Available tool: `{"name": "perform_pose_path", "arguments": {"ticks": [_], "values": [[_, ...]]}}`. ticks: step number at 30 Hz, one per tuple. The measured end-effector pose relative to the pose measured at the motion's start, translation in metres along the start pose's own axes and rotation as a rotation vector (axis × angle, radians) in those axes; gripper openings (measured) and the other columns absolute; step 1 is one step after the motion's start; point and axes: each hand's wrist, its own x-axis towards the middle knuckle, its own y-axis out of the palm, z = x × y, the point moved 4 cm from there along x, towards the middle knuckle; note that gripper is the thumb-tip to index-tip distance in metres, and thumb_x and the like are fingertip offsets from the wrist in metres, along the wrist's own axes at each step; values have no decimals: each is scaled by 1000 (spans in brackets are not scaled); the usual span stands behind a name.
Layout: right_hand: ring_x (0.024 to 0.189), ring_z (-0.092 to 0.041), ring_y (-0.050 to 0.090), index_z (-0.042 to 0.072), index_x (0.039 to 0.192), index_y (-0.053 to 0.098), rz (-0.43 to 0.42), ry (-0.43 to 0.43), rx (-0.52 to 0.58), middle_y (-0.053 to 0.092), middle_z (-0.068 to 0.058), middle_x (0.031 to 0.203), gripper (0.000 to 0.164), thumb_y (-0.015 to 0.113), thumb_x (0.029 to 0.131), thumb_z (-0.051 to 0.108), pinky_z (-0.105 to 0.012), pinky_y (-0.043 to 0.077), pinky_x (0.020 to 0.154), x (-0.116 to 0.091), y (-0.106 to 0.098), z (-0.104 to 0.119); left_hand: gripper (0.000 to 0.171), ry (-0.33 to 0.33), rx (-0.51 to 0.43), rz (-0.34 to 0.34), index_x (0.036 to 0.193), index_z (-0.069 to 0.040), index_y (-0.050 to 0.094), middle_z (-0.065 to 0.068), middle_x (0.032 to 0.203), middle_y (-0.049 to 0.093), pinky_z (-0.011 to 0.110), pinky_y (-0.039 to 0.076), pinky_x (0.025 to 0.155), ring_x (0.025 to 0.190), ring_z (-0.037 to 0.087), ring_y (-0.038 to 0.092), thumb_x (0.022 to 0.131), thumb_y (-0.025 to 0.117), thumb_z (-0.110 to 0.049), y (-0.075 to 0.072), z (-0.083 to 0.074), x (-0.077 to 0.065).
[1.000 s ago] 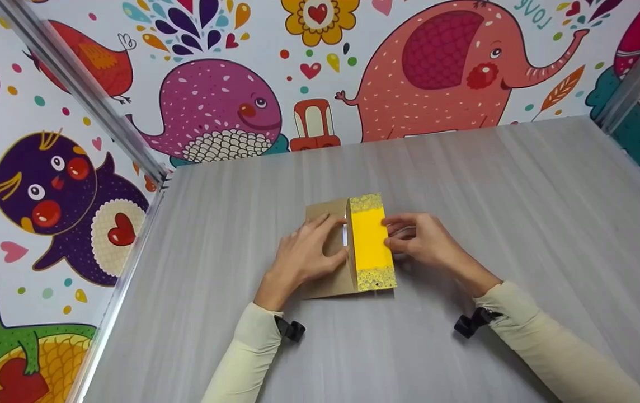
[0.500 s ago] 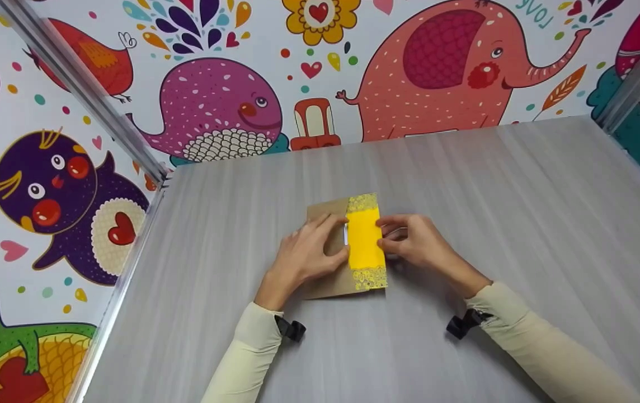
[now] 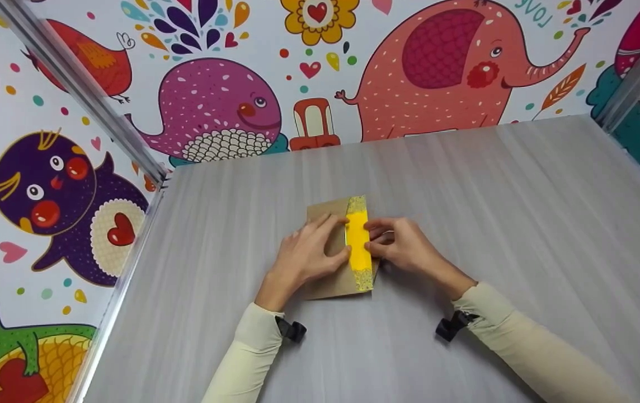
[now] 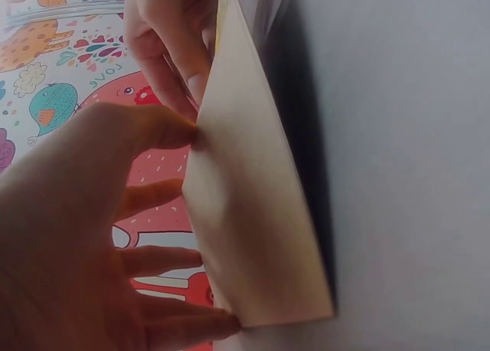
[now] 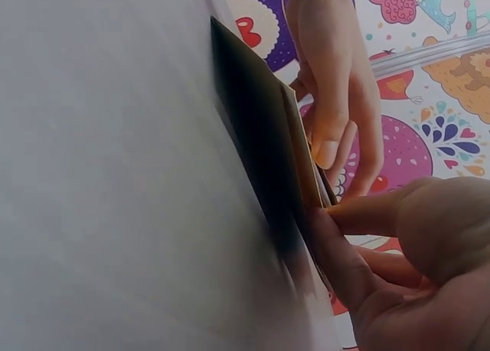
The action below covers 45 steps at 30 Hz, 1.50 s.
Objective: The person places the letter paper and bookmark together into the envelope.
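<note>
A brown card folder (image 3: 328, 282) lies at the middle of the table, with a bright yellow flap (image 3: 360, 246) that has patterned ends along its right side. The flap stands tilted and looks narrow in the head view. My left hand (image 3: 309, 252) rests spread on the brown part, its fingertips pressing beside the flap's left edge. From the right, my right hand (image 3: 404, 240) pinches the flap's free edge between thumb and fingers. In the left wrist view the brown face (image 4: 245, 205) shows along the fingertips; the right wrist view has the dark underside (image 5: 256, 121) raised off the table.
The grey wood-grain table (image 3: 488, 184) spreads around the folder. A cartoon-printed wall (image 3: 320, 67) closes off the back, and another runs down the left, with metal rails at the corners. A black wrist strap (image 3: 291, 329) sits on each sleeve.
My right hand has moved left, swinging the yellow flap up and over so that it looks narrower. My left hand has stayed in place on the brown part.
</note>
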Motion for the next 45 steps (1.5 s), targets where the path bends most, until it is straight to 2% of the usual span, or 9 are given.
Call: {"name": "perform_pose_path", "arguments": {"ticks": [10, 18, 27, 32, 38, 45], "values": [[97, -22, 72, 4, 129, 65, 34, 11, 57, 72, -12, 111, 42, 74, 88, 8, -30, 59, 79, 5, 12, 0, 59, 3, 4, -4, 143, -37, 48, 2, 155, 47, 57, 51, 94, 127, 32, 60, 89, 58, -58, 1, -1, 1], [93, -18, 74, 5, 141, 54, 21, 10, 78, 75, -9, 105, 56, 73, 89, 7, -29, 59, 75, 6, 19, 2, 59, 5, 23, -11, 142, -38, 49, -1, 151, 51, 56, 54, 87, 120, 31, 63, 88, 60, -58, -1, -1, 0], [92, -18, 75, 2, 139, 55, 8, -6, 93, 76, -10, 103, 54, 73, 88, 5, -28, 59, 76, 9, 29, 3, 56, 27, 25, -31, 139, -39, 51, -2, 148, 53, 56, 54, 85, 118, 31, 64, 88, 59, -61, 0, -2, 0], [90, -18, 75, 5, 139, 56, -14, -17, 70, 76, -10, 101, 53, 70, 88, 2, -28, 59, 75, 9, 30, 5, 58, 25, 40, -27, 142, -40, 48, 2, 153, 50, 58, 53, 89, 124, 33, 62, 89, 57, -64, 1, -2, -1], [88, -16, 73, 9, 139, 57, -72, 11, 39, 74, -6, 99, 54, 73, 87, 3, -29, 58, 73, 7, 26, 4, 62, 25, 19, -12, 145, -38, 47, 4, 155, 47, 58, 53, 91, 126, 34, 61, 89, 59, -62, 1, -2, -1], [90, -17, 73, 7, 137, 59, -64, 27, 99, 74, -9, 101, 53, 72, 86, 2, -28, 59, 75, 9, 31, 2, 63, 10, 35, -9, 145, -38, 46, 4, 155, 47, 60, 52, 92, 129, 36, 59, 88, 58, -62, 0, -2, -1]]}}
